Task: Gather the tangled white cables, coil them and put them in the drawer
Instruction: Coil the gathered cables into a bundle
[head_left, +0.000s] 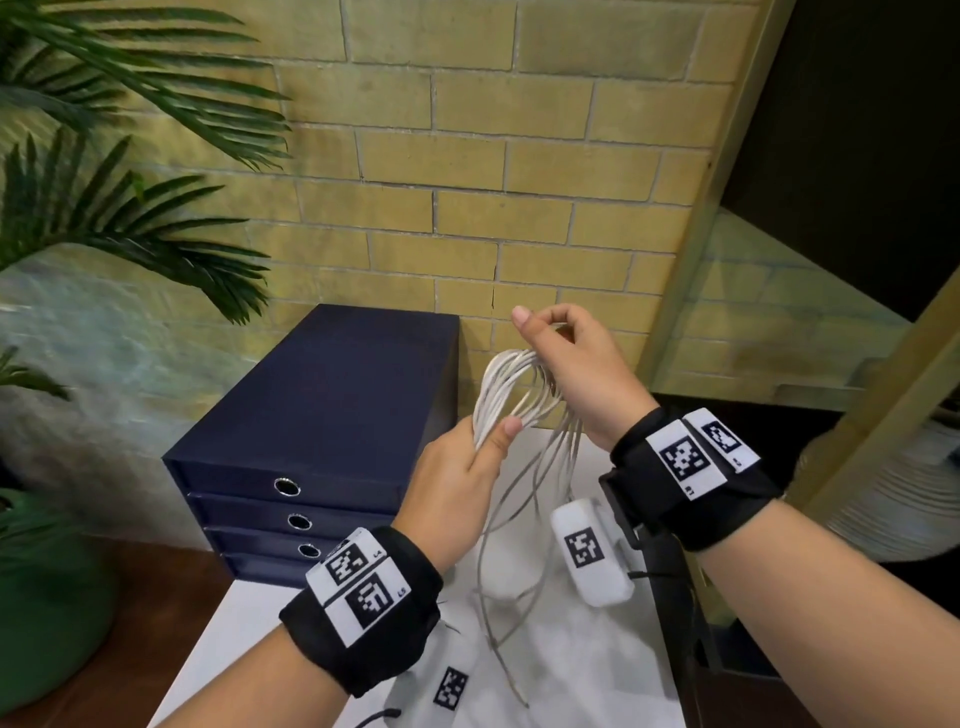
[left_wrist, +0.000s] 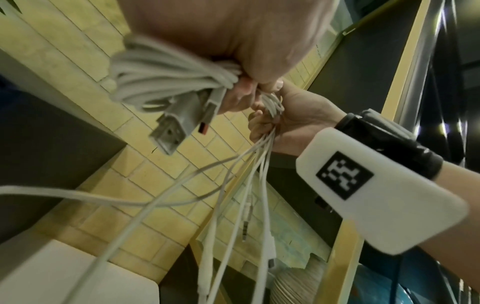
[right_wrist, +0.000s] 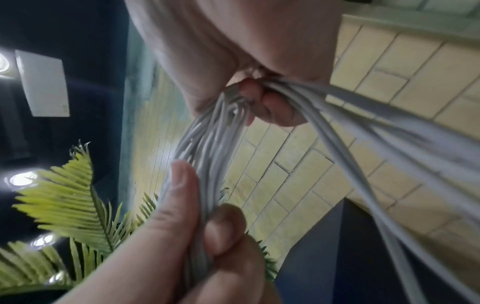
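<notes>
A bundle of white cables (head_left: 506, 392) is looped between both hands above the white table (head_left: 249, 639). My left hand (head_left: 470, 462) grips the lower end of the loop, thumb pressed on it; its thumb (right_wrist: 182, 185) shows in the right wrist view. My right hand (head_left: 566, 358) pinches the top of the loop (right_wrist: 207, 148). Loose cable tails (head_left: 524, 530) hang down from the hands to the table. USB plugs (left_wrist: 179, 123) stick out of the coil (left_wrist: 166, 82) under my left hand. The dark blue drawer unit (head_left: 322, 431) stands to the left, all its drawers closed.
A yellow brick wall (head_left: 493, 156) is behind. Palm fronds (head_left: 119, 218) and a green pot (head_left: 41, 597) are at the left. A wooden shelf frame (head_left: 727, 182) rises on the right, with stacked white plates (head_left: 883, 493) behind it.
</notes>
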